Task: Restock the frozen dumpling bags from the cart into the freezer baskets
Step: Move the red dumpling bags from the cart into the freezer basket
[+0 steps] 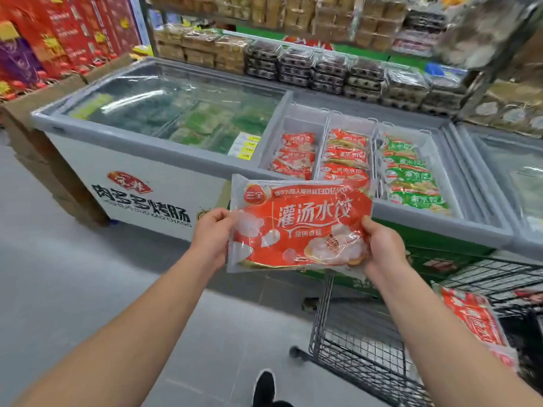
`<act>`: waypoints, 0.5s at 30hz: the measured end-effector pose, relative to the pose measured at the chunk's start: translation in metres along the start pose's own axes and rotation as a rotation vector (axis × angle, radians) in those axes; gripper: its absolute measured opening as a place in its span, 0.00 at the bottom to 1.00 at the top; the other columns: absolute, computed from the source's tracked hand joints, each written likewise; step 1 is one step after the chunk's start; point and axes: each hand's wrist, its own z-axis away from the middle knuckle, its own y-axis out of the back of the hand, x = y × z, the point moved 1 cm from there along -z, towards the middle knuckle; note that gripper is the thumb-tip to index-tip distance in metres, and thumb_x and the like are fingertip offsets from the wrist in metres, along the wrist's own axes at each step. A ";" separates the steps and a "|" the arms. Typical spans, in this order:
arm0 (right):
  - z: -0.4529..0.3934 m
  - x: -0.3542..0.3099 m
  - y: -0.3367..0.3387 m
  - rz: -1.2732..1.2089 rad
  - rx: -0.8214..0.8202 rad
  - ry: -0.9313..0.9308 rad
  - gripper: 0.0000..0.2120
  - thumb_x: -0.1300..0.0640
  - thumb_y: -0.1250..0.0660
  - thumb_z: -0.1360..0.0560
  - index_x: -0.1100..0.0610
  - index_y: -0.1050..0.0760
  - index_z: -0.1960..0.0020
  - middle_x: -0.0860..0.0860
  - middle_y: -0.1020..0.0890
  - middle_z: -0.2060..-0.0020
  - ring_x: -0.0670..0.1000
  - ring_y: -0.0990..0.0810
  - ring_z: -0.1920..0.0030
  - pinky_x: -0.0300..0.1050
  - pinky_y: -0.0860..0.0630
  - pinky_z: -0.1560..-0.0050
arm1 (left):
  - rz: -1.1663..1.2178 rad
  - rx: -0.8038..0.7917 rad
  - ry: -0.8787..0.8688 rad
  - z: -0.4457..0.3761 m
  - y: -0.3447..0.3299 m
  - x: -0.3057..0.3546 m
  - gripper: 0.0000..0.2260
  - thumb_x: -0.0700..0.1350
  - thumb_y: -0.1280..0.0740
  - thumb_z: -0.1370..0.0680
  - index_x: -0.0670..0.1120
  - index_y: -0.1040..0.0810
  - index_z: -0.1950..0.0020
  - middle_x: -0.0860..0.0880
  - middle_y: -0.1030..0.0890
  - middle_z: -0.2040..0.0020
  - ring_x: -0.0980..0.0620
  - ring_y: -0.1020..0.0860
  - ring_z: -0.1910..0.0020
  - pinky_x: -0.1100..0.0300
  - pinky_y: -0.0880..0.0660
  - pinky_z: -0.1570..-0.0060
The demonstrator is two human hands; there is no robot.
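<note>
Carry step in hand: one red dumpling bag (pixel 299 224) held flat and face-up just short of the freezer's (pixel 164 171) front wall, left hand (pixel 212 235) and right hand (pixel 382 248) each with fingers and thumb clamped on a side edge. More red bags (pixel 473 318) lie in the cart (pixel 367 342), below and right of the freezer. Judgement: next move calls for lifting the bag over the freezer rim and laying it in the middle basket (pixel 348 154), whose red bags look to match, not the green-bag basket (pixel 411 171).
</note>
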 end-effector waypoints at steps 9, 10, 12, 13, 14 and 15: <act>-0.084 -0.008 -0.049 0.060 -0.002 -0.061 0.09 0.56 0.35 0.20 0.62 0.20 0.46 0.55 0.13 0.57 0.57 0.13 0.55 0.60 0.20 0.45 | -0.031 0.036 0.107 -0.098 -0.023 0.024 0.08 0.42 0.33 0.19 0.44 0.25 0.58 0.41 0.16 0.53 0.44 0.17 0.57 0.51 0.20 0.61; -0.096 -0.009 -0.052 0.084 -0.005 -0.072 0.10 0.56 0.34 0.20 0.62 0.20 0.46 0.56 0.13 0.57 0.58 0.13 0.55 0.60 0.20 0.45 | -0.055 0.048 0.115 -0.112 -0.030 0.027 0.08 0.42 0.33 0.19 0.43 0.24 0.57 0.41 0.16 0.52 0.43 0.17 0.55 0.50 0.19 0.60; -0.122 -0.013 -0.059 0.096 0.009 -0.098 0.09 0.57 0.34 0.20 0.62 0.20 0.46 0.56 0.13 0.57 0.58 0.13 0.55 0.60 0.19 0.45 | -0.097 0.058 0.140 -0.139 -0.044 0.034 0.06 0.41 0.32 0.19 0.42 0.22 0.55 0.39 0.15 0.51 0.41 0.16 0.52 0.46 0.18 0.56; -0.132 -0.015 -0.061 0.102 0.014 -0.105 0.09 0.57 0.34 0.20 0.62 0.20 0.46 0.56 0.13 0.57 0.57 0.13 0.55 0.59 0.19 0.46 | -0.106 0.052 0.156 -0.150 -0.050 0.037 0.05 0.42 0.32 0.20 0.42 0.21 0.54 0.39 0.15 0.51 0.41 0.16 0.52 0.44 0.18 0.54; -0.143 -0.018 -0.064 0.114 0.018 -0.107 0.08 0.58 0.34 0.20 0.62 0.20 0.47 0.56 0.13 0.58 0.57 0.13 0.56 0.58 0.19 0.47 | -0.112 0.038 0.171 -0.159 -0.057 0.040 0.04 0.42 0.31 0.20 0.42 0.21 0.53 0.40 0.15 0.51 0.40 0.16 0.52 0.42 0.18 0.52; -0.154 -0.023 -0.066 0.116 0.025 -0.106 0.08 0.58 0.33 0.21 0.62 0.20 0.47 0.55 0.13 0.58 0.56 0.13 0.56 0.57 0.18 0.47 | -0.113 0.029 0.186 -0.171 -0.063 0.042 0.05 0.43 0.31 0.20 0.41 0.21 0.51 0.41 0.14 0.52 0.41 0.15 0.52 0.41 0.18 0.51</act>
